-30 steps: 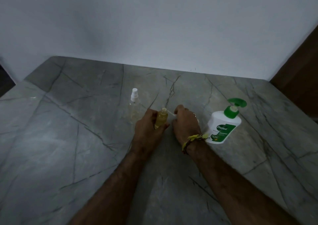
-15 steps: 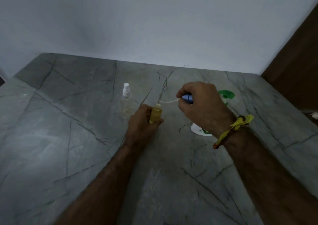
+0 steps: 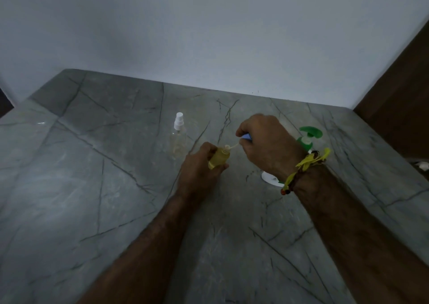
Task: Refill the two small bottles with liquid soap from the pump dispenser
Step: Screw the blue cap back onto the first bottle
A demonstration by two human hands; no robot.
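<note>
My left hand [image 3: 199, 171] grips a small yellow bottle [image 3: 218, 157], tilted a little to the right above the counter. My right hand [image 3: 267, 145] pinches the bottle's blue spray cap [image 3: 246, 137], lifted off, and its thin white tube [image 3: 233, 146] still reaches into the bottle's open neck. A second small clear bottle [image 3: 178, 141] with a white spray cap stands upright just left of my hands. The white pump dispenser [image 3: 308, 138] with a green pump head stands behind my right wrist, mostly hidden.
The grey marble counter [image 3: 92, 187] meets a plain white wall [image 3: 209, 36] at the back. A dark wooden panel [image 3: 399, 90] rises at the right. A small white object [image 3: 423, 164] lies at the far right edge.
My right hand has lifted the blue spray cap up and away from the yellow bottle, drawing its tube out. In the last half second the tube's end dropped back to the bottle's neck.
</note>
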